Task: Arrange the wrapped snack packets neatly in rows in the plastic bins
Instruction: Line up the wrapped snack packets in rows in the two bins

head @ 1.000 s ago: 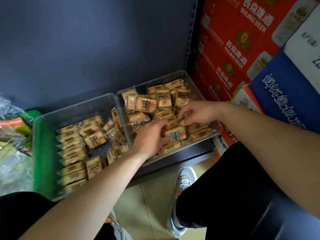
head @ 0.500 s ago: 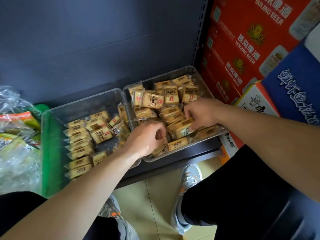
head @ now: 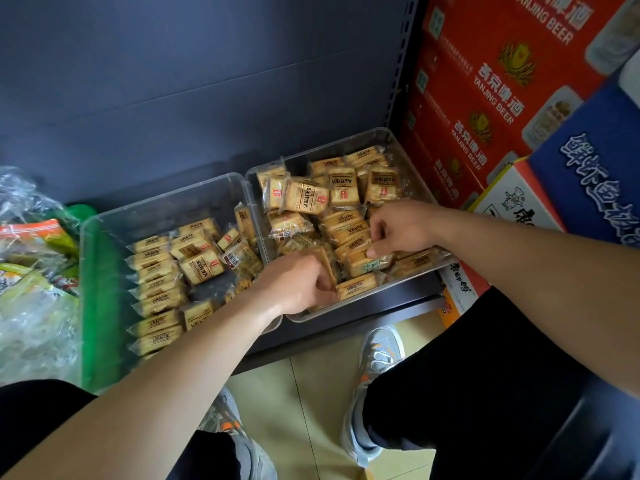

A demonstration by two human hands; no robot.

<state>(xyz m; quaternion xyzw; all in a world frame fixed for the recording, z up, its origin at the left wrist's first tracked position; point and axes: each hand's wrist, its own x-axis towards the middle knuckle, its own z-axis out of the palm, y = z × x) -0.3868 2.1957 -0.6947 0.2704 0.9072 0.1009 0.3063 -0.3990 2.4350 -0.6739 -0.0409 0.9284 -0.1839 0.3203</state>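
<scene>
While both forearms reach in from the lower edge of the frame, the two hands meet over the right-hand clear plastic bin (head: 304,162), at centre right. The left hand (head: 298,285) lies knuckles up at that bin's near left corner, wrist bent, fingers curled under and pinching a tan wrapped snack packet standing on edge (head: 327,263). The right hand (head: 401,226) comes in from the right, palm down, its fingers hooked over the top of a tan packet with a pale green label (head: 370,265) and its thumb pressed against the packet's near side, so it grips that packet. Around both hands the loose tan packets (head: 311,199) lie jumbled at every angle, piled towards the top of the bin.

Left of centre, the left-hand clear plastic bin (head: 166,209) touches the first. A tidy row of tan packets (head: 156,282) runs down its left side, with a few skewed ones beside it.

Red beer cartons (head: 485,81) and a blue carton (head: 595,168) fill the upper right. Crinkled green and clear bags (head: 34,254) sit at the left edge, and a grey sneaker (head: 381,351) rests on the tiled floor (head: 311,393) below.
</scene>
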